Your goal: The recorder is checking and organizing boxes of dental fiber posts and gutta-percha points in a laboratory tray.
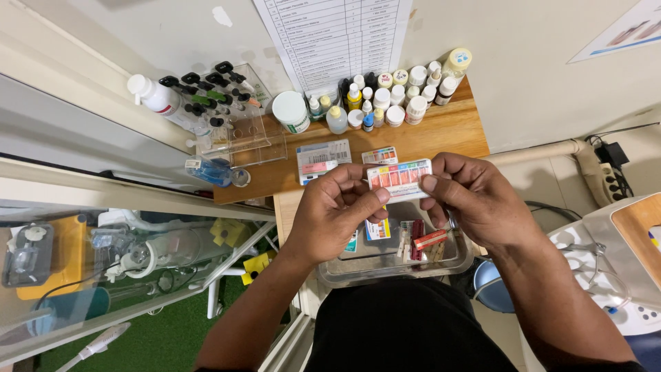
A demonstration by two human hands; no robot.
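A small flat card with coloured squares (399, 177) is held level between two hands above a clear plastic tray (451, 265). The left hand (335, 210) pinches its left end, the right hand (474, 196) its right end. Beyond, a wooden shelf (447, 131) carries many small bottles (392, 96) and a clear rack (237, 131).

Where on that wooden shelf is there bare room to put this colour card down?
Bare wood lies on the wooden shelf to the right, between the cluster of small bottles and your right hand. The left end is crowded: the clear rack and flat packets.
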